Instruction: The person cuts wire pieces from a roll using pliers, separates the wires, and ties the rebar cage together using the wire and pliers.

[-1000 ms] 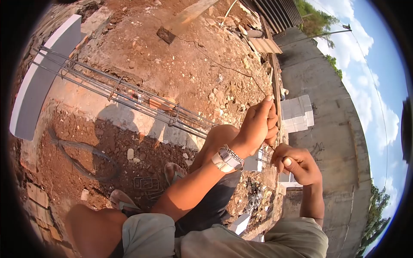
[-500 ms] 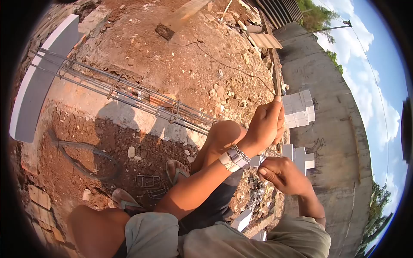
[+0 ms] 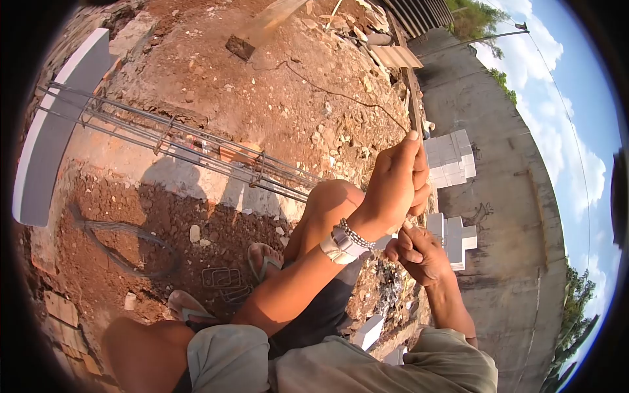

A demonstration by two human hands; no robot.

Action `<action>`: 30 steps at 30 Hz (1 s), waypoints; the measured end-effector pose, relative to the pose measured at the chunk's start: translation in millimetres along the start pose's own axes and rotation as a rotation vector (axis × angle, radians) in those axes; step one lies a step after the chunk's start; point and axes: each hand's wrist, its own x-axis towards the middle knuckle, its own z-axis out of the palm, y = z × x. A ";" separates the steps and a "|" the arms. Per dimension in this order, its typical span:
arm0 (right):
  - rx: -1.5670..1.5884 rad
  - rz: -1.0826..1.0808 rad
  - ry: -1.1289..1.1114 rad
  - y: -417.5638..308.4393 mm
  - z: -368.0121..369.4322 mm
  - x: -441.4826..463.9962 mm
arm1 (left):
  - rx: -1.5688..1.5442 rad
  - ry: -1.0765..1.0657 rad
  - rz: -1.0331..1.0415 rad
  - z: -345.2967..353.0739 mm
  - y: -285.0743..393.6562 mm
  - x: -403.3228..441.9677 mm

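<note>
My left hand (image 3: 392,187), with a watch and beaded bracelet at the wrist, is raised over my bent knee, its thumb and fingers pinched. A thin dark wire (image 3: 341,93) leads across the view to those fingertips. Just below it, my right hand (image 3: 420,252) is closed with thumb against curled fingers, close to the left palm; what it holds is hidden. Beyond my knees lies a long rebar cage (image 3: 203,147) with square stirrups. By my sandalled feet are several loose wire stirrups (image 3: 223,281) and a coil of wire (image 3: 128,245).
A grey block slab (image 3: 59,141) stands under the cage's far end. A timber beam (image 3: 265,26) juts over the rubble ground. Stacked white blocks (image 3: 452,157) stand along a concrete wall (image 3: 504,216). Bricks (image 3: 62,308) lie at lower left.
My left hand has risen slightly. My right hand has turned, showing more of its curled fingers, and its thumb has come up towards the left hand. The view has shifted a little.
</note>
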 end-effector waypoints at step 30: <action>-0.334 0.007 0.057 188.0 -96.9 -86.8 | -0.109 0.614 0.544 -84.4 26.5 40.9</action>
